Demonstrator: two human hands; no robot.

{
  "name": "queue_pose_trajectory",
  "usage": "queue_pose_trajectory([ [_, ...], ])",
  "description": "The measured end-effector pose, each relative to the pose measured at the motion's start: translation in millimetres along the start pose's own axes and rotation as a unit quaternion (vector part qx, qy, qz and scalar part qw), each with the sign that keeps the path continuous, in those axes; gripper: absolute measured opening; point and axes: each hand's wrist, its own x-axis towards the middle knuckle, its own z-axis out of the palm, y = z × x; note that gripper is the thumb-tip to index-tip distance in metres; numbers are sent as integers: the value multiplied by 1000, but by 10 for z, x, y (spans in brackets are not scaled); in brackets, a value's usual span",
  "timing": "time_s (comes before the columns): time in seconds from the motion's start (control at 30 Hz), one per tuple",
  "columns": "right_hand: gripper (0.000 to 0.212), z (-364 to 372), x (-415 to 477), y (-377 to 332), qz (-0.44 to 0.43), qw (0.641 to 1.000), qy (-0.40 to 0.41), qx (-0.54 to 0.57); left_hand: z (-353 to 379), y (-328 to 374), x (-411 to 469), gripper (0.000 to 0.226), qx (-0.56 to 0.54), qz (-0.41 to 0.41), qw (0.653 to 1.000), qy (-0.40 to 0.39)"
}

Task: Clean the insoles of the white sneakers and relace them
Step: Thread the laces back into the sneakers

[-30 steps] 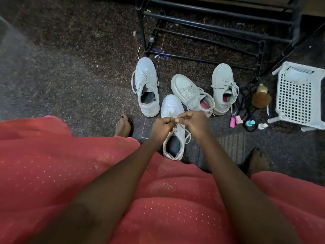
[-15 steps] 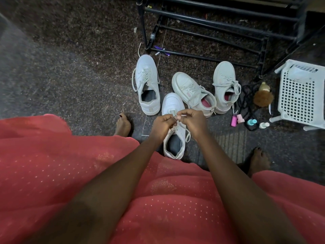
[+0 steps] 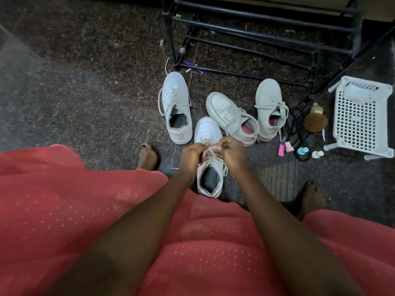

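One sneaker (image 3: pixel 208 130) stands near-centre on the floor (image 3: pixel 85 92), toe pointing far. Left hand (image 3: pixel 191 158) and right hand (image 3: pixel 232 153) both pinch its lace (image 3: pixel 211 148), fingers curled, loop between them. Three other sneakers (image 3: pixel 176 107) just beyond. White basket (image 3: pixel 361 124) far right.

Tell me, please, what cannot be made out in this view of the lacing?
- Head view, near sneaker: eyelets hidden under the left hand and right hand, which pinch the lace.
- Head view, bottles: labels too small to read.
- Head view, rack: top cut off by the upper edge.
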Motion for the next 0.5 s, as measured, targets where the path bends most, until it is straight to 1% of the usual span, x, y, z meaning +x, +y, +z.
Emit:
queue_pose_trajectory([
  [0.1,34,9,-6,44,-2,1000,-29,-5,-26,7,-5,35,24,7,1000,8],
  [0.13,33,11,-2,61,-4,999,-47,0,-37,5,6,33,33,11,999,5],
  [0.2,31,6,-16,67,-1,997,-77,15,-57,20,1,19,40,21,999,-9],
  [0.23,29,1,-29,65,-5,996,-86,10,-65,29,-5,17,46,30,998,-18],
  [0.3,25,-2,-50,59,-27,996,-84,-27,-73,49,-28,33,72,46,996,-32],
  [0.4,28,-22,-53,51,-48,994,-80,-54,-79,57,-41,59,85,41,994,-54],
  [0.47,28,-28,-40,43,-58,992,-72,-89,-87,46,-30,66,100,33,992,-68],
  [0.5,24,-24,-31,49,-71,989,-62,-118,-98,29,-15,67,107,31,991,-70],
])
